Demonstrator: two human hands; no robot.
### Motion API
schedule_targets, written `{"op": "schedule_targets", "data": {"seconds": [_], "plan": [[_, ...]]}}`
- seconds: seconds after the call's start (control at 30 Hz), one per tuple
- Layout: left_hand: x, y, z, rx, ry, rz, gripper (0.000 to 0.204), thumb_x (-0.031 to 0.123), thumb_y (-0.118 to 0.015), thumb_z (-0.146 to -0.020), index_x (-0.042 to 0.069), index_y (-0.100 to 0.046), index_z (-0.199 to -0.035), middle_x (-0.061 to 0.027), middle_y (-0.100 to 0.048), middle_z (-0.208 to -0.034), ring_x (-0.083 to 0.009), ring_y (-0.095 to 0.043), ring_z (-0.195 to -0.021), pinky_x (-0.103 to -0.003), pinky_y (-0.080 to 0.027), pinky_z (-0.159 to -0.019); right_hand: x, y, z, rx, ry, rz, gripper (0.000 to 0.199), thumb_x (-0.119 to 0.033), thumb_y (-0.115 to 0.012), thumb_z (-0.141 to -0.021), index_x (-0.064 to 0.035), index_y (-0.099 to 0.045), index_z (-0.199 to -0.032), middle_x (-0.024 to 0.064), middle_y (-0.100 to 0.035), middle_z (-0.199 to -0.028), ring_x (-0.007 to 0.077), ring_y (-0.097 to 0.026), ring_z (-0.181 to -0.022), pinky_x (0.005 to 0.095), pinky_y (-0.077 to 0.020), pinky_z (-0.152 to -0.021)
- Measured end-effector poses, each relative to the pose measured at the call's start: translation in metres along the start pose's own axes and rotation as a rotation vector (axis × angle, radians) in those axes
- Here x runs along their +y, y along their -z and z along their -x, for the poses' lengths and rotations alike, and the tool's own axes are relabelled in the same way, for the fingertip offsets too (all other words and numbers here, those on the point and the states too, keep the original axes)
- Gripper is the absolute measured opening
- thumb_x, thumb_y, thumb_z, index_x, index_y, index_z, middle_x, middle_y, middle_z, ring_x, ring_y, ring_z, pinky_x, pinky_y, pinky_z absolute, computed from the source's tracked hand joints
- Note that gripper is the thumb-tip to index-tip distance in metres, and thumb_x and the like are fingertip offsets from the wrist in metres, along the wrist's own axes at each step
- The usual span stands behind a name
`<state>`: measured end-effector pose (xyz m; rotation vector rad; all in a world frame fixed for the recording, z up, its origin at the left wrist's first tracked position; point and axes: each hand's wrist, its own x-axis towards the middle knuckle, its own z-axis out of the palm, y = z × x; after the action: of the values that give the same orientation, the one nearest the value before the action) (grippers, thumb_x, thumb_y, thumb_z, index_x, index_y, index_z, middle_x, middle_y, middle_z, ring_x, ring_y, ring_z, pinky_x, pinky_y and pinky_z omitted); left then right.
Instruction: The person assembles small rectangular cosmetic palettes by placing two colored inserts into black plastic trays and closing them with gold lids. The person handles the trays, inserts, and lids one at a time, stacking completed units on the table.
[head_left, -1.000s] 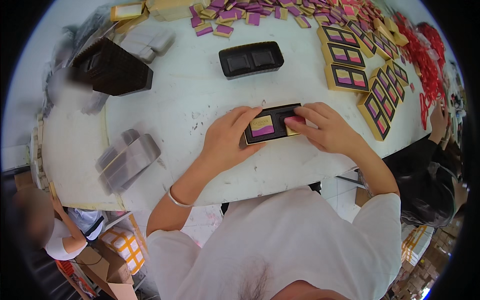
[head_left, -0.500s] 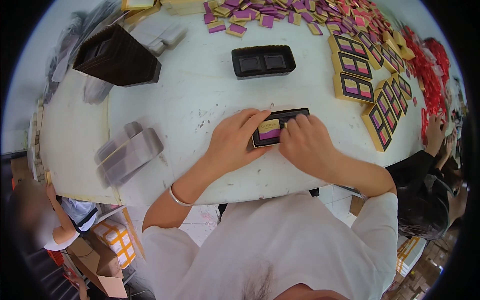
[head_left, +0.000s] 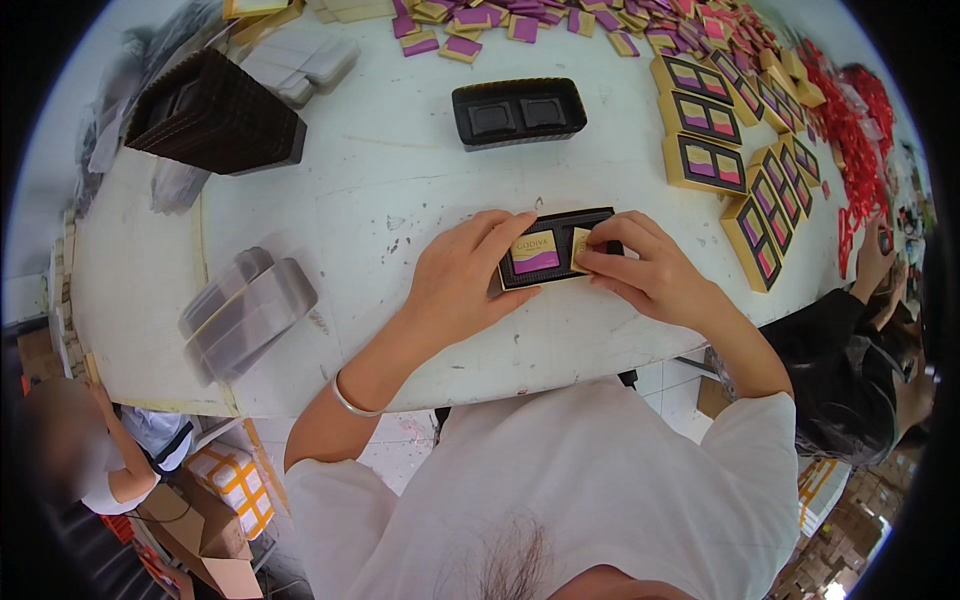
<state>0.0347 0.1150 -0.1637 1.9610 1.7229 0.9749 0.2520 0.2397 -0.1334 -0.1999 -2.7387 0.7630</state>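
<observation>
A small gold box with a black two-compartment insert point(head_left: 558, 222) rests on the white table in front of me. My left hand point(head_left: 463, 268) is closed round its left end, thumb along the top edge. In the left compartment lies a gold and purple wrapped square point(head_left: 534, 253). My right hand point(head_left: 650, 268) pinches a second gold wrapped square point(head_left: 580, 250) at the right compartment. That square is tilted and partly covered by my fingers, so its lower colour is hidden.
An empty black tray point(head_left: 519, 112) stands beyond the box. At far left is a stack of black trays point(head_left: 215, 115), with clear plastic lids point(head_left: 250, 315) nearer. Filled gold boxes point(head_left: 704, 165) stand at right; loose wrapped squares point(head_left: 520, 25) lie behind. People work at both sides.
My right hand has turned and drawn back a little, its fingers now extended in a pinch, so the second gold square shows. My left hand keeps its hold on the box.
</observation>
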Motion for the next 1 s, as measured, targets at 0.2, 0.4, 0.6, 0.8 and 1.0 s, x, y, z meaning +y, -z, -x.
{"op": "schedule_targets", "data": {"seconds": [0.2, 0.4, 0.6, 0.8, 1.0], "plan": [[0.000, 0.000, 0.000, -0.001, 0.000, -0.012, 0.067, 0.020, -0.081, -0.064, 0.009, -0.052, -0.123, -0.0099, -0.058, -0.112, -0.0278, -0.060, -0.092, -0.035, -0.050, -0.074, 0.011, 0.008, -0.006, -0.071, 0.147, 0.038, 0.034, -0.007, -0.076, -0.069, -0.0021, -0.064, -0.100, 0.0105, -0.056, -0.107, 0.0269, -0.054, -0.090, 0.0347, -0.0462, -0.079], [-0.001, 0.000, -0.001, -0.011, -0.006, -0.007, 0.067, 0.019, -0.081, -0.063, 0.008, -0.053, -0.122, -0.0108, -0.059, -0.111, -0.0288, -0.060, -0.094, -0.035, -0.050, -0.075, -0.003, -0.005, -0.012, 0.123, -0.069, -0.007, 0.024, -0.010, -0.076, -0.070, -0.0042, -0.061, -0.087, 0.0082, -0.055, -0.094, 0.0243, -0.052, -0.081, 0.0331, -0.0459, -0.071], [-0.004, -0.001, 0.002, 0.020, -0.047, 0.039, 0.067, 0.020, -0.081, -0.063, 0.008, -0.053, -0.123, -0.0123, -0.058, -0.113, -0.0307, -0.059, -0.096, -0.037, -0.049, -0.079, 0.017, -0.004, -0.011, 0.068, -0.216, -0.307, 0.022, -0.005, -0.076, -0.070, -0.0086, -0.066, -0.088, 0.0077, -0.046, -0.097, 0.0227, -0.047, -0.089, 0.0322, -0.0409, -0.077], [-0.006, -0.002, 0.001, 0.029, -0.008, 0.098, 0.066, 0.020, -0.080, -0.064, 0.009, -0.052, -0.123, -0.0112, -0.057, -0.114, -0.0315, -0.059, -0.097, -0.037, -0.049, -0.080, 0.023, -0.036, -0.011, 0.403, -0.327, -0.422, 0.009, -0.002, -0.066, -0.077, -0.0083, -0.061, -0.081, 0.0125, -0.045, -0.123, 0.0278, -0.046, -0.110, 0.0410, -0.0185, -0.109], [-0.003, -0.007, 0.004, 0.002, -0.067, 0.039, 0.069, 0.023, -0.080, -0.064, 0.009, -0.050, -0.124, -0.0118, -0.054, -0.117, -0.0324, -0.059, -0.093, -0.038, -0.049, -0.079, 0.021, -0.022, -0.004, 0.129, -0.267, -0.380, 0.027, -0.013, -0.072, -0.073, -0.0069, -0.053, -0.091, 0.0138, -0.051, -0.113, 0.0328, -0.047, -0.112, 0.0454, -0.0248, -0.107]]}}
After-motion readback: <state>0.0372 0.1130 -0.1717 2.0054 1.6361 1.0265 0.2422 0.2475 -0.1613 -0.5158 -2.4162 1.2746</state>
